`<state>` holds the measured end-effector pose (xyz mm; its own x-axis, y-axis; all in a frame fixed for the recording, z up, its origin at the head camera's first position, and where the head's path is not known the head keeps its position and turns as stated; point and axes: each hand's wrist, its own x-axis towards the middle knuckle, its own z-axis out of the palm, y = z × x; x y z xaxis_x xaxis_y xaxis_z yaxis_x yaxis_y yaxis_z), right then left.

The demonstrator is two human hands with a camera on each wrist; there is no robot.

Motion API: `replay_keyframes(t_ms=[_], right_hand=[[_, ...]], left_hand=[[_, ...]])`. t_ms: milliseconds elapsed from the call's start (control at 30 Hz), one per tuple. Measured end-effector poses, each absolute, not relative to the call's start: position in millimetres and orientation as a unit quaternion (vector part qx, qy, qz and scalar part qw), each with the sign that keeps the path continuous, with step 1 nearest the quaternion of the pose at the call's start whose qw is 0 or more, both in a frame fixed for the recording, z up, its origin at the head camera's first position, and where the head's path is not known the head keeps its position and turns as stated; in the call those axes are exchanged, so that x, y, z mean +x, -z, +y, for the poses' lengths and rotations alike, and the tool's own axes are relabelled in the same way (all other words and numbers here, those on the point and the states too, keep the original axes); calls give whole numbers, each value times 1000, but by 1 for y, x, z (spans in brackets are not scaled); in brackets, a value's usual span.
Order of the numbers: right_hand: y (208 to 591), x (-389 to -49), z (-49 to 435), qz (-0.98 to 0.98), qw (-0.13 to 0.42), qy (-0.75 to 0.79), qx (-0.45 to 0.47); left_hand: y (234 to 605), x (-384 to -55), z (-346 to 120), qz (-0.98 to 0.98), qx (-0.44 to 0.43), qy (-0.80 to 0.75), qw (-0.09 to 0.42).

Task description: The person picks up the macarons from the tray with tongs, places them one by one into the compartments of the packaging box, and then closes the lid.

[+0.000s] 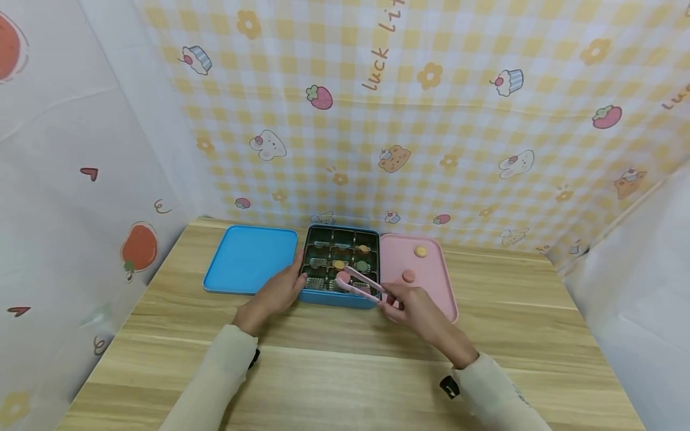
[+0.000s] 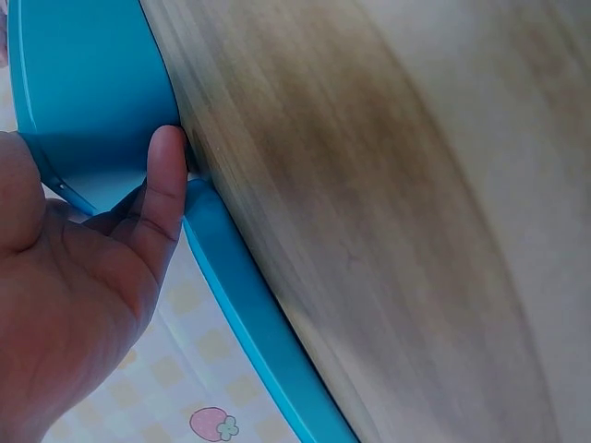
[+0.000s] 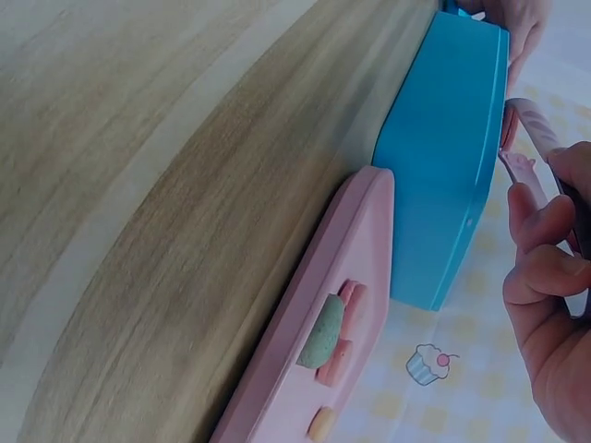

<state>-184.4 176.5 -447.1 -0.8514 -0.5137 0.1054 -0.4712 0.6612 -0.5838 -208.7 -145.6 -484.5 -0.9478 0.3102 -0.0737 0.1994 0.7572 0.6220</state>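
Observation:
My left hand (image 1: 280, 290) holds the left side of a blue box (image 1: 336, 298), with the thumb by the rim and the fingers along the wall. A dark divided insert (image 1: 321, 234) lines the box; an orange macaron (image 1: 364, 249), a yellow-orange macaron (image 1: 339, 264) and a green macaron (image 1: 363, 266) sit in separate compartments. My right hand (image 1: 417, 311) grips pink tongs (image 1: 363, 293). Between their tips, above the near middle part of the box, is a pink macaron (image 1: 342, 277). The right wrist view shows the fingers (image 3: 540, 277) curled at the tongs' handle; the macaron is unclear there.
Right of the box lies a pink tray (image 1: 438, 275) with a yellow macaron (image 1: 420, 251) and a pink macaron (image 1: 408, 276). A green macaron (image 3: 321, 334) shows there in the right wrist view. A blue lid (image 1: 253, 257) lies to the left. A patterned cloth (image 1: 350, 120) hangs behind.

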Motion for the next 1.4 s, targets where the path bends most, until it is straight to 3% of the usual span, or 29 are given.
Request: replay_keyframes(t_ms=[1200,1400], right_hand=[[449,-187,176,914,31,296,-275],[445,-191,187,915,1,297,-273]], left_hand=[[486,-207,-145,934,146,-321,63],[485,-207,-146,935,144,-318,68]])
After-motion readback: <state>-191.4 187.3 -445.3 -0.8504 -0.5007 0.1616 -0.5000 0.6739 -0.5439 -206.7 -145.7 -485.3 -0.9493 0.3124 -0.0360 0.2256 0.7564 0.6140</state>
